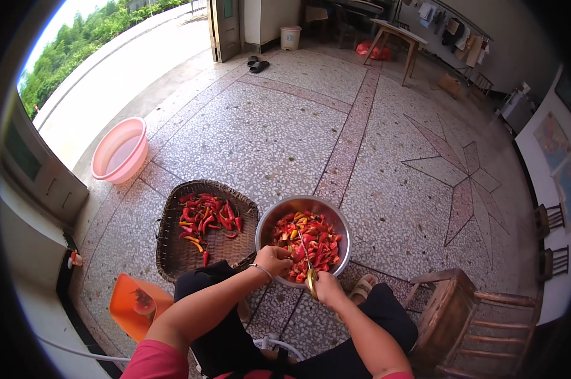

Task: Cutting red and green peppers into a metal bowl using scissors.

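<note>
My right hand grips a pair of scissors with gold-coloured handles. Their blades point away from me, over a stainless steel bowl on the floor. Cut chili peppers, mostly red with some yellow, fill much of the bowl. My left hand is over the bowl's near left rim, its fingertips pinching a red chili pepper beside the blades. Left of the bowl, a woven bamboo basket holds whole red chili peppers and a few orange ones.
An orange bin with scraps inside stands at my left. Farther off, a pink plastic basin sits by the doorway. A wooden chair is close on my right. Dark slippers lie on the terrazzo floor.
</note>
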Available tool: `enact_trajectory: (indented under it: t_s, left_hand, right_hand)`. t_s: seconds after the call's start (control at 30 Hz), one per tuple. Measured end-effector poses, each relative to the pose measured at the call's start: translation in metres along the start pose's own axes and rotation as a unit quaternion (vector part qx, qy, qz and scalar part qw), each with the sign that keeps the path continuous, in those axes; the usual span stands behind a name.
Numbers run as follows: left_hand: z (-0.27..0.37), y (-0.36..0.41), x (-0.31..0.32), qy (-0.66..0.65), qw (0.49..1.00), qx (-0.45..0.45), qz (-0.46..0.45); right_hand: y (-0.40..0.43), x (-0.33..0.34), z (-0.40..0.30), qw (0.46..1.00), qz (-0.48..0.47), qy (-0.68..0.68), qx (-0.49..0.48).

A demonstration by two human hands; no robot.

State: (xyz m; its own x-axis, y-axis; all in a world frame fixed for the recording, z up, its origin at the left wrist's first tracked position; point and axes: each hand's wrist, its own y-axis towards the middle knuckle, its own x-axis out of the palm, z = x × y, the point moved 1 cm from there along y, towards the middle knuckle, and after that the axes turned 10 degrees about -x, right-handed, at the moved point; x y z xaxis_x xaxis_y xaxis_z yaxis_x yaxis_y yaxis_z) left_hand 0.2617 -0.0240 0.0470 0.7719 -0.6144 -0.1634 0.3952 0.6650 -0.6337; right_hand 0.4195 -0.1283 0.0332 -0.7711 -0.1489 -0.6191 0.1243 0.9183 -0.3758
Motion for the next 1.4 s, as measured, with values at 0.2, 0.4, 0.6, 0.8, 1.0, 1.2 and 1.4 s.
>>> enact_trajectory:
  t_s: [0.2,0.4,0.6,0.8,1.0,1.2,1.4]
  left_hand:
    - [0.004,-0.005,-0.001,0.107,0.993,-0.036,0.021]
    - [-0.007,0.009,-0.005,0.164,0.986,-0.033,0.02]
    - [0.002,0.003,-0.002,-0.15,0.987,-0.049,0.012]
    - [0.0,0.008,0.004,-0.19,0.982,0.011,-0.015]
    - [0.01,0.001,0.004,-0.17,0.985,-0.017,-0.03]
    - [0.001,0.007,0.003,-0.167,0.981,-0.101,-0.019]
    - [0.003,0.004,0.003,0.157,0.982,0.022,0.101]
  right_hand:
    - [-0.007,-0.006,-0.016,0.996,-0.037,-0.074,0.041]
    - [-0.01,-0.006,-0.007,0.995,-0.029,-0.094,0.034]
    - [-0.004,0.002,0.007,0.996,-0.036,0.074,0.04]
    - [0.0,0.015,0.008,0.984,-0.048,0.17,-0.019]
    - [-0.008,0.001,-0.012,0.999,-0.043,0.018,-0.022]
    - [-0.006,0.0,-0.017,0.998,-0.057,-0.014,-0.003]
    - [-0.01,-0.001,-0.017,0.998,-0.07,0.007,-0.003]
